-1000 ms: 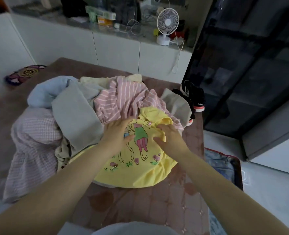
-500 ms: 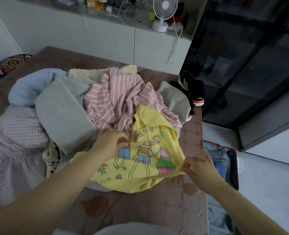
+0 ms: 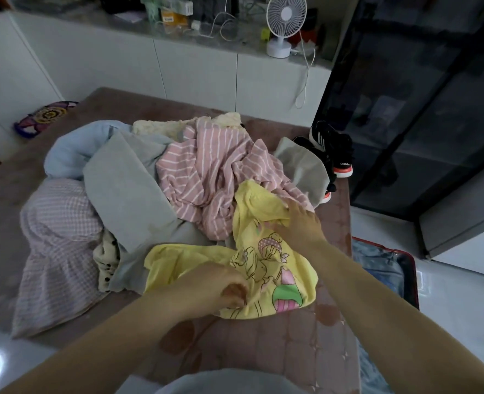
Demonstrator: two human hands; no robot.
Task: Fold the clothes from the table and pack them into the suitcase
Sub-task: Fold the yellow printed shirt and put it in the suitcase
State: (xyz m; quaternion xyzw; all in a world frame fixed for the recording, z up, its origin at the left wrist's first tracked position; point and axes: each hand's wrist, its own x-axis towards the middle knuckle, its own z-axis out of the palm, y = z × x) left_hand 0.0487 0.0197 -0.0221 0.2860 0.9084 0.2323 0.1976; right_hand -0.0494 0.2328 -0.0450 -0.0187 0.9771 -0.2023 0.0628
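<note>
The wide table (image 3: 292,351), covered with a brownish-pink cloth with a faint quilted pattern, carries a big loose heap of clothes. I judge the task to be near its beginning: nothing on the table looks folded yet.

In the heap, a smooth grey garment (image 3: 127,194) lies in broad flat folds over the middle. A crumpled pink shirt with thin white stripes (image 3: 215,172) is behind it to the right. A lilac checked piece (image 3: 56,237), thin and slightly puckered, spreads over the left side. A soft light-blue piece (image 3: 73,149) is at the back.

The open suitcase with a red rim (image 3: 412,277) is on the floor to the right of the table. Only part of it shows, with bluish material inside; I cannot tell if this is lining or clothes.

The yellow cotton T-shirt with a cartoon print (image 3: 263,268) is the piece in work. It lies wrinkled at the near edge of the heap, partly on the table cloth.

The left hand (image 3: 215,288) has its fingers curled and grasps the shirt's lower part. The right hand (image 3: 300,220) is on the upper part; whether it pinches the fabric or only touches it, I cannot tell.
</note>
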